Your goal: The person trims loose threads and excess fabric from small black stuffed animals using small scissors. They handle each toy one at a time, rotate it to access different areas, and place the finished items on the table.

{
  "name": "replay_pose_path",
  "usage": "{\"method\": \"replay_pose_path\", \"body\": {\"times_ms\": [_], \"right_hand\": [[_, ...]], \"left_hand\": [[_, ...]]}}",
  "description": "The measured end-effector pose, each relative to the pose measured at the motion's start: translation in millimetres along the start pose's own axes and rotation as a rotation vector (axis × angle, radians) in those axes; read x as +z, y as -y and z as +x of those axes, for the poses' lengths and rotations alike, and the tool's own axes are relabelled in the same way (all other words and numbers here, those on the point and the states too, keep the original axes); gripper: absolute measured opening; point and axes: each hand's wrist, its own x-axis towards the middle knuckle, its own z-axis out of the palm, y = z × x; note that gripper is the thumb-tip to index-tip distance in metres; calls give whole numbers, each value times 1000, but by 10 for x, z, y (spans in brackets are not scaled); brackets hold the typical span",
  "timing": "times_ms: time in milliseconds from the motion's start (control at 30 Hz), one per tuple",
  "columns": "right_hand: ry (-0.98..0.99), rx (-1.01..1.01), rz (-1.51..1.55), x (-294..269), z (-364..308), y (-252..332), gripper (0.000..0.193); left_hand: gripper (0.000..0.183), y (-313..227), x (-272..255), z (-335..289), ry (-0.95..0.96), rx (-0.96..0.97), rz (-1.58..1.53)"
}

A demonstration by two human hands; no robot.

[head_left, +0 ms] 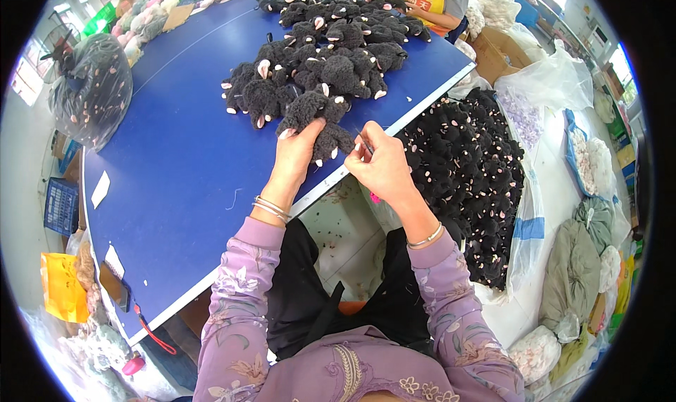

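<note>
Near the table's edge, my left hand (297, 150) grips a curly black plush toy (328, 143) with small pale pink parts, pressing it against the tabletop. Close on the toy's right side is my right hand (384, 164), its thumb and fingers pinched around a thin dark tool (365, 143). The tool's exact kind is too small to make out. Just beyond my hands, a heap of similar black plush toys (338, 71) spreads across the blue table (176, 169).
Right of the table, a large clear bag (529, 226) holds many black plush pieces. A stuffed plastic bag (91, 92) sits at the far left. A phone (114, 287) with a red strap lies by the left edge. Across the table stands a person in a yellow apron (422, 0).
</note>
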Motion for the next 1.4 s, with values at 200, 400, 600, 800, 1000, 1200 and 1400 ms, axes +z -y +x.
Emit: {"method": "replay_pose_path", "body": {"times_ms": [200, 400, 600, 800, 1000, 1200, 1400], "right_hand": [[-238, 21, 194, -30, 79, -83, 14], [-123, -104, 280, 63, -77, -62, 16], [-37, -93, 207, 137, -84, 14, 19], [-65, -148, 16, 144, -34, -20, 21], [-51, -82, -16, 182, -62, -31, 22], [-18, -136, -34, 194, -120, 17, 20], [56, 0, 170, 21, -111, -10, 21]], "left_hand": [[23, -53, 129, -58, 106, -56, -128], [21, -56, 73, -27, 68, -148, -160], [21, -14, 93, -31, 40, -145, -108], [24, -21, 150, -84, 0, -115, 81], [28, 75, 133, -74, -18, -51, 211], [32, 78, 27, 38, -63, 37, -24], [31, 26, -34, 15, 52, 62, 92]]}}
